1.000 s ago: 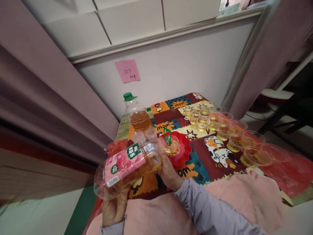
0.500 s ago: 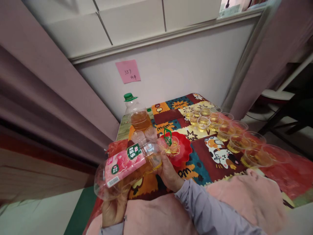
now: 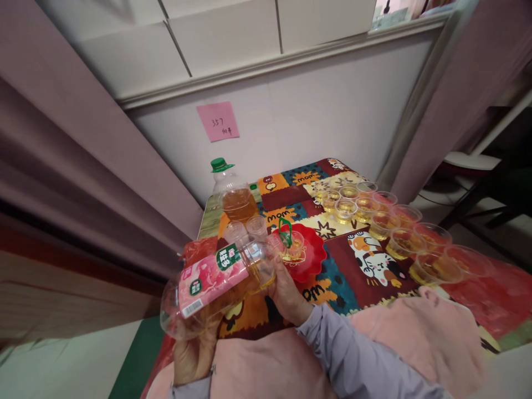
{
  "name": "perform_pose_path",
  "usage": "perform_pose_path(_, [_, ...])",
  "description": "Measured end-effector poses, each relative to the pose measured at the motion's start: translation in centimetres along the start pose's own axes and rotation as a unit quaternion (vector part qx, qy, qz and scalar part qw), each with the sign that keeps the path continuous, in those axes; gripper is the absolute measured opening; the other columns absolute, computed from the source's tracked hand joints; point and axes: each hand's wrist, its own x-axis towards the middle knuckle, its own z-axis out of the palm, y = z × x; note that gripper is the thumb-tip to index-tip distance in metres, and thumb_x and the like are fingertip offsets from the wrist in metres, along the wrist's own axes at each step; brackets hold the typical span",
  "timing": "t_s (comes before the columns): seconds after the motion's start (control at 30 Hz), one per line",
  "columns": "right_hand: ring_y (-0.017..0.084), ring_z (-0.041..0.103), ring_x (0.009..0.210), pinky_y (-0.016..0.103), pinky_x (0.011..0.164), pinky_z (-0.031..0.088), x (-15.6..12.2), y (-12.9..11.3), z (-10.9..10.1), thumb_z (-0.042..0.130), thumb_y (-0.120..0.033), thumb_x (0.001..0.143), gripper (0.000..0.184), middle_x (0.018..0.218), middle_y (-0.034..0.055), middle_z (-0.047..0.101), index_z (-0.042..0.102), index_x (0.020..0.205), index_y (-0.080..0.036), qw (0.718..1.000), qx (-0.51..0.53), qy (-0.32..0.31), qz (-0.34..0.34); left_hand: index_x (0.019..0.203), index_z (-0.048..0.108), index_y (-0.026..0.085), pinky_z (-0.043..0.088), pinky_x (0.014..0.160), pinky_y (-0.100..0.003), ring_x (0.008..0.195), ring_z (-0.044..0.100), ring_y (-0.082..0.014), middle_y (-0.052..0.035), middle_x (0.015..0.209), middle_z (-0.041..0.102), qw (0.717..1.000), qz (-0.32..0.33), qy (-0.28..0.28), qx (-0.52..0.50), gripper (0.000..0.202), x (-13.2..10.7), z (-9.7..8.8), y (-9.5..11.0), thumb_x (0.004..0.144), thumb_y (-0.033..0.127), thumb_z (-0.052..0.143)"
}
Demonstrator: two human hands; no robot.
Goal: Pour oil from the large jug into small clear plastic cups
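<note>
A large clear juice bottle (image 3: 211, 280) with a pink label lies tilted in both my hands, its neck toward a small plastic cup (image 3: 293, 245). My left hand (image 3: 195, 352) supports the bottle from below near its base, fingers partly hidden behind it. Wrapped round the neck end is my right hand (image 3: 286, 291). The amber juice sits along the lower side of the bottle and near its neck. Beneath the cup is a red scalloped plate (image 3: 313, 260). A green loop (image 3: 285, 233) shows at the bottle's mouth, over the cup.
A second juice bottle (image 3: 239, 202) with a green cap stands at the back left. Two stacks of clear cups (image 3: 256, 226) are in front of it. Several cups of yellow liquid (image 3: 384, 221) stand in rows on the right. A patterned cloth (image 3: 286, 197) covers the table.
</note>
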Motion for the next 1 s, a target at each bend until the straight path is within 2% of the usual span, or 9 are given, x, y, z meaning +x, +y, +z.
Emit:
perform_pose_path(0.17, [0.025,0.078,0.099,0.034,0.069,0.067,-0.02,-0.13,0.07,0.064,-0.085,0.088,0.08,0.125,0.0088,0.08,0.063,0.142,-0.027,1.0,0.001,0.003,-0.001,0.171,0.027,0.043,0.053,0.116,-0.043,0.147,0.056,-0.0259,-0.0067,0.166,0.051,1.0,0.009,0.007,0.011,0.058,0.04,0.23,-0.15,0.114,0.041,0.025])
perform_pose_path(0.27, [0.026,0.078,0.102,0.035,0.07,0.067,-0.08,-0.18,0.12,0.062,-0.086,0.089,0.079,0.124,0.0091,0.08,0.064,0.142,-0.027,1.0,-0.003,0.001,-0.003,0.173,0.019,0.042,0.056,0.114,-0.043,0.147,0.057,-0.0265,-0.0077,0.167,0.049,0.999,0.029,0.03,0.011,0.059,0.13,0.46,-0.33,0.113,0.043,0.023])
perform_pose_path(0.47, [0.026,0.078,0.101,0.036,0.069,0.067,-0.12,-0.24,0.22,0.065,-0.085,0.087,0.081,0.125,0.0086,0.08,0.063,0.144,-0.028,1.0,0.002,0.007,0.0,0.172,0.014,0.049,0.054,0.116,-0.044,0.148,0.055,-0.0262,-0.0045,0.166,0.051,1.0,0.014,0.026,0.007,0.061,-0.11,-0.36,0.02,0.113,0.041,0.03])
perform_pose_path(0.6, [0.026,0.078,0.099,0.035,0.068,0.067,-0.16,-0.46,0.42,0.066,-0.084,0.087,0.081,0.127,0.0086,0.08,0.062,0.147,-0.029,1.0,0.005,0.001,-0.003,0.172,0.006,0.047,0.058,0.111,-0.046,0.146,0.057,-0.0287,-0.0056,0.165,0.053,0.997,0.031,0.068,0.026,0.068,-0.12,-0.29,0.01,0.112,0.037,0.037])
perform_pose_path(0.73, [0.027,0.079,0.1,0.037,0.07,0.068,-0.19,-0.59,0.46,0.067,-0.084,0.087,0.083,0.13,0.0103,0.079,0.061,0.147,-0.027,1.0,0.01,-0.003,0.001,0.172,0.003,0.048,0.055,0.113,-0.047,0.15,0.052,-0.0299,-0.0064,0.168,0.048,0.999,0.029,0.037,0.023,0.072,0.12,0.12,-0.24,0.111,0.036,0.041])
perform_pose_path(0.87, [0.027,0.079,0.103,0.038,0.074,0.068,-0.21,-0.59,0.43,0.065,-0.084,0.088,0.083,0.132,0.0102,0.078,0.061,0.147,-0.027,1.0,0.01,-0.01,0.0,0.171,0.004,0.051,0.05,0.117,-0.045,0.151,0.051,-0.0256,-0.0041,0.168,0.049,0.998,0.029,0.057,0.0,0.066,0.16,0.13,-0.36,0.113,0.04,0.033])
perform_pose_path(1.0, [0.027,0.079,0.106,0.038,0.075,0.069,-0.21,-0.51,0.4,0.064,-0.084,0.089,0.081,0.135,0.0101,0.077,0.06,0.147,-0.027,1.0,0.005,-0.005,0.0,0.172,0.004,0.049,0.051,0.115,-0.044,0.151,0.051,-0.0266,-0.0056,0.168,0.047,0.999,0.03,0.045,0.001,0.068,0.22,0.24,-0.4,0.112,0.039,0.036])
